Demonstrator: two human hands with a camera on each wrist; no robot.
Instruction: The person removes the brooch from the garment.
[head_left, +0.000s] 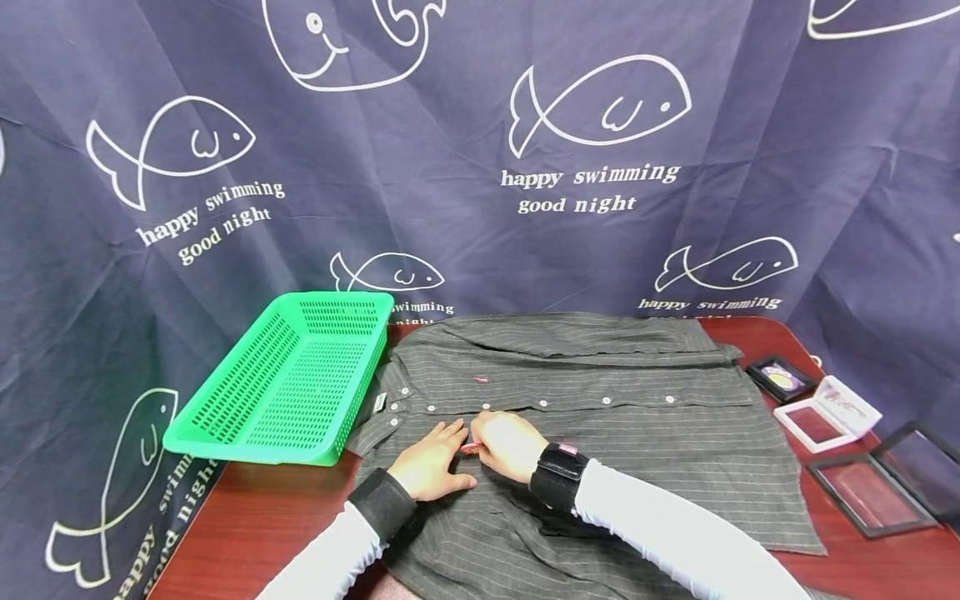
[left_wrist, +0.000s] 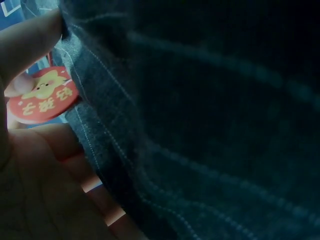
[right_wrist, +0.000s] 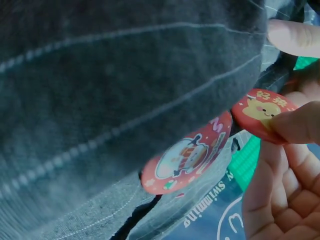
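A grey pinstriped button-up shirt [head_left: 600, 450] lies spread over the table. My right hand [head_left: 510, 446] pinches a round red badge [right_wrist: 260, 112] with a yellow cartoon figure between thumb and fingers, close over the fabric. To its left, my left hand [head_left: 429, 462] rests on the shirt, fingers extended and thumb spread. The left wrist view shows that same badge [left_wrist: 44, 97] beyond the left palm. A second red badge [right_wrist: 190, 157] with a cartoon picture sits against the cloth, partly hidden by a fold. White buttons [head_left: 543, 403] run along the placket above my hands.
A green perforated basket [head_left: 333, 457] stands at the table's left. At the right lie a small black case [head_left: 780, 377], an open white case [head_left: 813, 423] and an open dark-framed case [head_left: 870, 496]. A small red piece [head_left: 481, 379] is on the shirt. Behind hangs a blue fish-print curtain [head_left: 465, 208].
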